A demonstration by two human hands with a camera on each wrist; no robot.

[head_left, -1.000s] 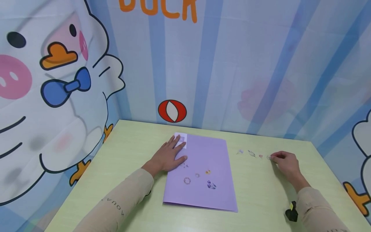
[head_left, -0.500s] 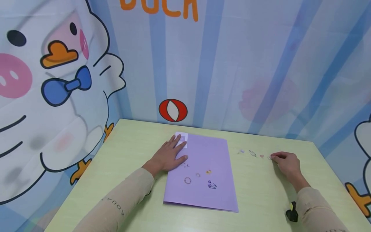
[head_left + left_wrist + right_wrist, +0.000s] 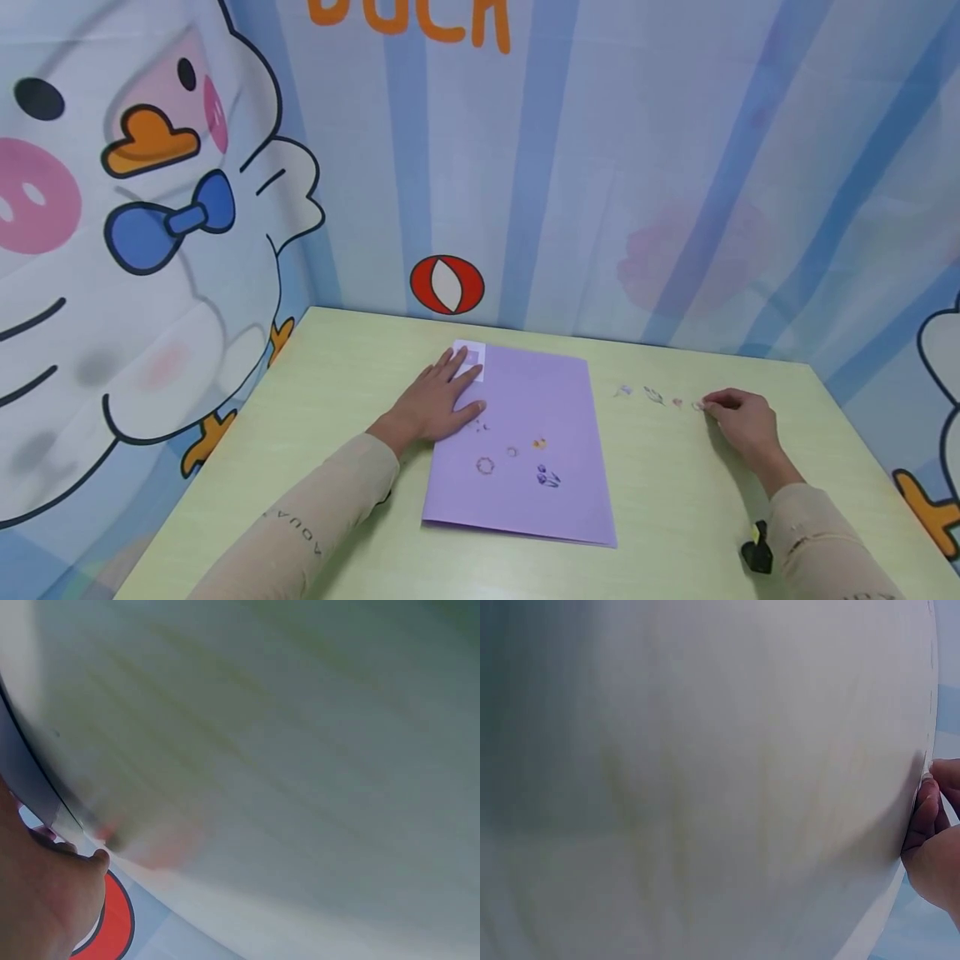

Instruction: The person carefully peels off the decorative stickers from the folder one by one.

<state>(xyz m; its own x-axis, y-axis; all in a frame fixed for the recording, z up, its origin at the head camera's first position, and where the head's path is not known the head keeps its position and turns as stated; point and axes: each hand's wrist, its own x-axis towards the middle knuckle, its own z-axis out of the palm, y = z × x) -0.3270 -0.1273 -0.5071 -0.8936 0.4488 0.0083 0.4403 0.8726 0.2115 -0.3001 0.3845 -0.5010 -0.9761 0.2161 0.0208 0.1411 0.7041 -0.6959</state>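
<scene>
Far left, a big duck print (image 3: 172, 250) covered the backdrop, seen in the head view only. Next, a beige left sleeve (image 3: 315, 508), then the left hand (image 3: 435, 404), fingers straight and spread, resting on the upper left of a purple folder (image 3: 532, 400) and partly over its white label (image 3: 476, 357). The left wrist view caught only part of that hand at its edge, plus blurry table and a closer patch of the red-and-white ball print (image 3: 468, 287); finger pose was readable from the head view alone. Folder lay flat mid-table (image 3: 360, 358); its lower half carried a brown ring (image 3: 485, 457), a smaller ring (image 3: 512, 447), a yellow design (image 3: 540, 444) and purple flowers (image 3: 548, 477). Right of the folder, a row on the table: bluish flower (image 3: 625, 390), leafy sprig (image 3: 654, 397), pink sticker (image 3: 677, 402), then a pale sticker (image 3: 698, 406) at the row's right end, pinched between thumb and forefinger of the right hand (image 3: 742, 421). Right wrist view added the curled other fingers from low down, close to the tabletop. Last, a small black object (image 3: 757, 554) sat beside the right sleeve (image 3: 817, 533), head view only.
</scene>
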